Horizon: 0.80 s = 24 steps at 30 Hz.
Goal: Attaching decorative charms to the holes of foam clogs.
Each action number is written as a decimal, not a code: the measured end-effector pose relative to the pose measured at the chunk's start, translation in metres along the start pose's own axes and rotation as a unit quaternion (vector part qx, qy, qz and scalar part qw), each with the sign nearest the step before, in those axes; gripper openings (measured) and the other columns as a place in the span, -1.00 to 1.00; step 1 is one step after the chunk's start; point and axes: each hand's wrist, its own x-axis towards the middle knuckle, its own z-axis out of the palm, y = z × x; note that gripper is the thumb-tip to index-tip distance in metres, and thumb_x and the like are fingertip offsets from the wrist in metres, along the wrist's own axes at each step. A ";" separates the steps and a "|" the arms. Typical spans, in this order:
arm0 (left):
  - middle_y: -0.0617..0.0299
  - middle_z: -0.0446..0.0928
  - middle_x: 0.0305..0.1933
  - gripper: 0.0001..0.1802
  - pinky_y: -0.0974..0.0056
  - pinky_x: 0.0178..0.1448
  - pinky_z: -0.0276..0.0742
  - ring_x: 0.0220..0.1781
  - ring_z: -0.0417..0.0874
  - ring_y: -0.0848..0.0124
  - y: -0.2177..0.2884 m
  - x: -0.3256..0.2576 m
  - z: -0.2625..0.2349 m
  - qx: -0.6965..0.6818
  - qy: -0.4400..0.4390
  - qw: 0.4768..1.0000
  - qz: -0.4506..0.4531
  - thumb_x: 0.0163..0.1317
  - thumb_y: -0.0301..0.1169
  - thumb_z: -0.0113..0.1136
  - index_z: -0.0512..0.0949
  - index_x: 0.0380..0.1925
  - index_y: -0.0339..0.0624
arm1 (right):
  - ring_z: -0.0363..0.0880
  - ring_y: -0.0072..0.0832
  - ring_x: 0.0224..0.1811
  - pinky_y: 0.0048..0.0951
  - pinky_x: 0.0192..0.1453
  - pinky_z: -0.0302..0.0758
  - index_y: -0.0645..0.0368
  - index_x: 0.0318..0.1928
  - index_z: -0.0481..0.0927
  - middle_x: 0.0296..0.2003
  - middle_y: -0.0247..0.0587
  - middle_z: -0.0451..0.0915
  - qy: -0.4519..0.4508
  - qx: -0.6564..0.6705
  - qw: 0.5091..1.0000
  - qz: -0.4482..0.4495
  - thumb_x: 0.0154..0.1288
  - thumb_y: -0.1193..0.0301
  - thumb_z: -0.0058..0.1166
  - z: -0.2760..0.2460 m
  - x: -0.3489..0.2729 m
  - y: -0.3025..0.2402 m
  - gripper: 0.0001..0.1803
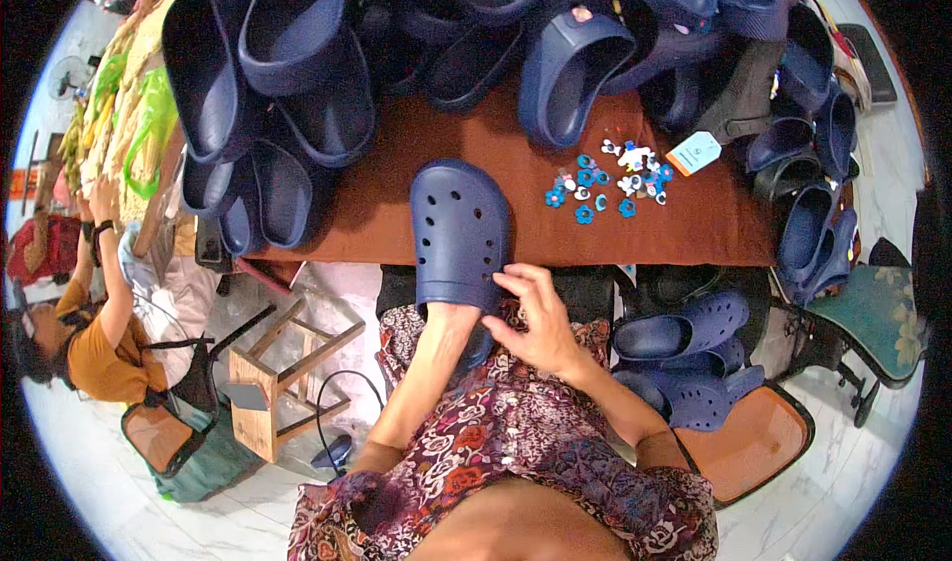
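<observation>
I sit in a small footwear workshop: navy clogs (268, 75) lie heaped on my brown worktable (694, 229), beside loose shoe charms (610, 179), with more clogs stacked on an orange stool (744, 452).

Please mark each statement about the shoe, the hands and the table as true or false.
1. The left hand is inside the navy clog. True.
2. The right hand holds a blue flower charm. False: its fingers touch the clog's side, and no charm shows in them.
3. Small charms lie on the brown table. True.
4. The clog on the table edge is red. False: it is navy blue.
5. More navy clogs are stacked at the person's right. True.
</observation>
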 end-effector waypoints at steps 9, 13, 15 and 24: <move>0.13 0.52 0.14 -0.63 0.17 0.27 0.47 0.13 0.55 0.29 -0.004 0.032 0.006 0.097 -0.031 0.994 0.039 0.49 -0.30 -0.14 0.45 0.16 -0.20 | 0.47 -0.10 0.00 -0.17 0.11 0.40 0.18 0.01 0.54 -0.09 -0.05 0.51 0.146 -0.192 0.970 0.036 0.15 0.44 0.28 -0.061 0.051 0.054 -0.61; 0.14 0.52 0.12 -0.64 0.19 0.26 0.48 0.11 0.55 0.31 -0.005 0.037 0.005 0.140 -0.047 0.988 0.037 0.49 -0.31 -0.14 0.45 0.15 -0.20 | 0.48 -0.10 -0.07 -0.18 0.05 0.40 0.17 -0.05 0.56 -0.16 -0.07 0.51 0.127 -0.205 0.968 0.066 0.13 0.47 0.29 -0.071 0.055 0.066 -0.66; 0.14 0.52 0.11 -0.65 0.20 0.25 0.48 0.11 0.55 0.32 -0.011 0.042 0.006 0.164 -0.055 0.984 0.036 0.49 -0.31 -0.13 0.45 0.15 -0.20 | 0.52 -0.12 -0.15 -0.19 -0.02 0.44 0.19 -0.13 0.59 -0.24 -0.10 0.54 0.127 -0.222 0.965 0.062 0.16 0.47 0.27 -0.072 0.055 0.068 -0.75; 0.17 0.52 0.08 -0.67 0.24 0.21 0.50 0.07 0.55 0.36 -0.022 0.048 0.001 0.261 -0.087 0.961 0.032 0.49 -0.33 -0.12 0.46 0.13 -0.21 | 0.65 -0.31 -0.29 -0.40 -0.20 0.57 0.22 -0.15 0.65 -0.21 -0.14 0.62 0.150 -0.096 0.976 0.126 0.29 0.49 0.17 -0.073 0.062 0.046 -0.86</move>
